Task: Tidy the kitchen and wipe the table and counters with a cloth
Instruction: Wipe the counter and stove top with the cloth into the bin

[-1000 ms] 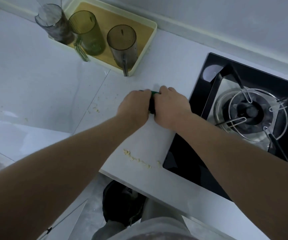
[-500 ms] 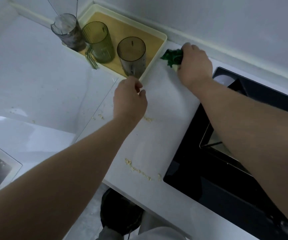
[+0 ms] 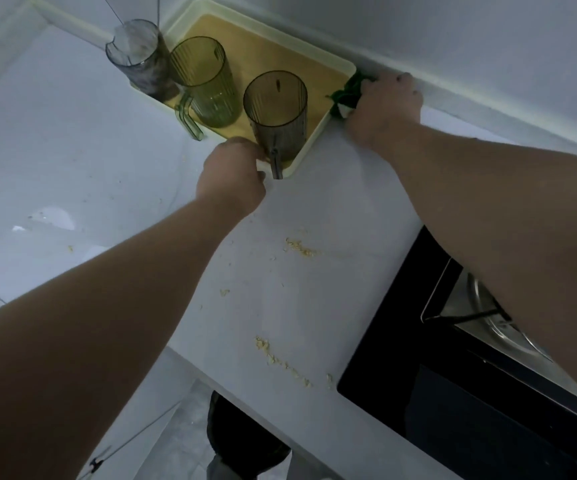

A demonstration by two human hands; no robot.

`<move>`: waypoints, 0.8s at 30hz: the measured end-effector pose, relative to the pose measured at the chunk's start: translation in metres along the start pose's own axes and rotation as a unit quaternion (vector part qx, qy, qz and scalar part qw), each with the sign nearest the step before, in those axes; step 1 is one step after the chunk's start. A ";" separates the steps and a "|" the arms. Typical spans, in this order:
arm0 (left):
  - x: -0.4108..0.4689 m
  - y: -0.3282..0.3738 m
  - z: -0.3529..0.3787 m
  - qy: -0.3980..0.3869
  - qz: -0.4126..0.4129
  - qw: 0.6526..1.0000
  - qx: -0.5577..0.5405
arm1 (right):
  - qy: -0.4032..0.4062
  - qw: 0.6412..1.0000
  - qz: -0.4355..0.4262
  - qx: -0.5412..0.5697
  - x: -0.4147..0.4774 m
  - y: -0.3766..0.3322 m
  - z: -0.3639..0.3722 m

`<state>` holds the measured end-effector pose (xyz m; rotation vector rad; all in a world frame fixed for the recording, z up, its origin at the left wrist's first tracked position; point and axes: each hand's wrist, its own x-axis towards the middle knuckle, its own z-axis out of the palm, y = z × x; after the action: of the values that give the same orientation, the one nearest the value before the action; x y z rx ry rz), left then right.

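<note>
1. My feed is dim and bluish-grey. The light is soft and even, leaving only faint shadows on the worktop.
2. One pale glare patch sits on its glossy left part.
3. Wide-angle bend curves the base of the wall, and the forearms at the edges look swollen and soft.

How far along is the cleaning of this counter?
Early on. Nothing looks finished yet. In hand: the right hand holds a green cloth against the wall beside the tray, whose front rim the left hand seems to grip. Left: yellowish crumbs lie in patches on the white counter, mid-way and near the front edge by the black hob.
</note>
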<state>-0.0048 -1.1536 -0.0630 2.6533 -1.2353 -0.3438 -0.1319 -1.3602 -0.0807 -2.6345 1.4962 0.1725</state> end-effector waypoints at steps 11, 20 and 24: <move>0.013 -0.010 -0.008 -0.045 0.212 0.960 0.178 | -0.029 0.990 -0.129 -0.055 -0.009 0.017 0.003; 0.012 -0.008 -0.017 -0.052 0.234 0.944 0.224 | -0.010 0.976 -0.216 -0.025 -0.074 -0.002 0.015; 0.010 -0.012 -0.022 -0.035 0.250 0.946 0.203 | -0.003 0.970 -0.242 -0.019 -0.096 -0.012 0.019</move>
<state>0.0159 -1.1519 -0.0461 2.5072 -2.1321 -0.1057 -0.1715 -1.2701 -0.0848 -2.9250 0.8117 0.1648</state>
